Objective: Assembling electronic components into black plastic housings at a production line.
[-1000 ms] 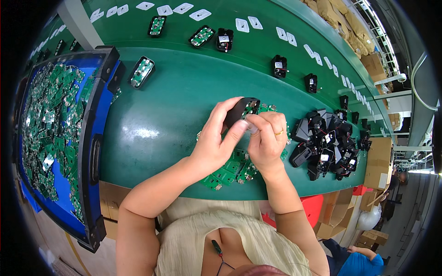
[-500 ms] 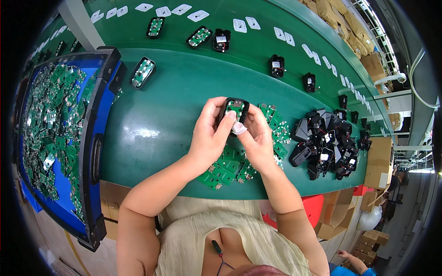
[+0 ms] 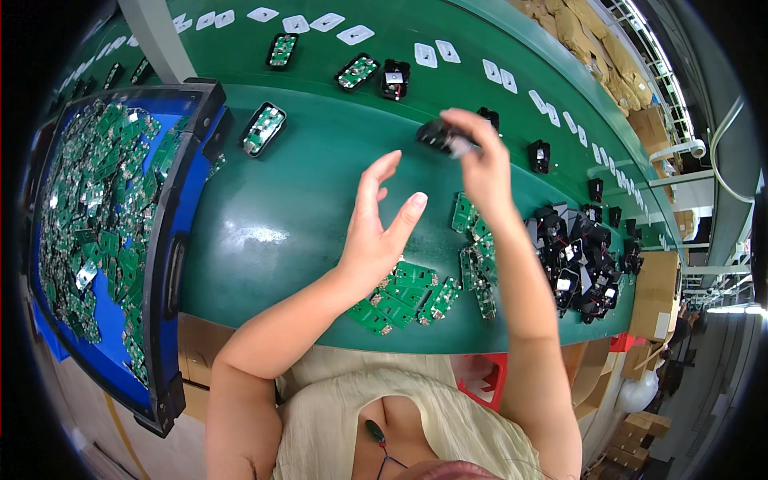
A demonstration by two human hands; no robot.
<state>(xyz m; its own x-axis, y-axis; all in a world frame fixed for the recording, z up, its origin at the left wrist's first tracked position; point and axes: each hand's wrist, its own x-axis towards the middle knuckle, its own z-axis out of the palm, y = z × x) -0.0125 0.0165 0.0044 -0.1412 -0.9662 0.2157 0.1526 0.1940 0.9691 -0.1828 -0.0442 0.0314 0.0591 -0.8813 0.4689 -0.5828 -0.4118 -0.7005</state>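
My right hand (image 3: 483, 160) is stretched out over the far part of the table, its fingers closed round a black plastic housing (image 3: 434, 136). Motion smears the housing, and something pale shows at its edge under the fingers. My left hand (image 3: 376, 216) hovers above the middle of the table with thumb and fingers apart, holding nothing. Below it lies a loose group of green circuit boards (image 3: 412, 280). More boards (image 3: 478, 264) lie beneath my right forearm. To the left, a black housing with a green board in it (image 3: 264, 130) rests on the table.
A blue crate (image 3: 178, 248) heaped with circuit boards stands at the left. A pile of black housings (image 3: 578, 264) sits at the right. Along the far green strip are several housings (image 3: 358, 72) and white plates (image 3: 327, 22). A grey post (image 3: 156, 40) rises behind the crate.
Both hands were on the housing together. My left hand has let go and opened, while my right hand has carried the housing away from me, toward the far strip.
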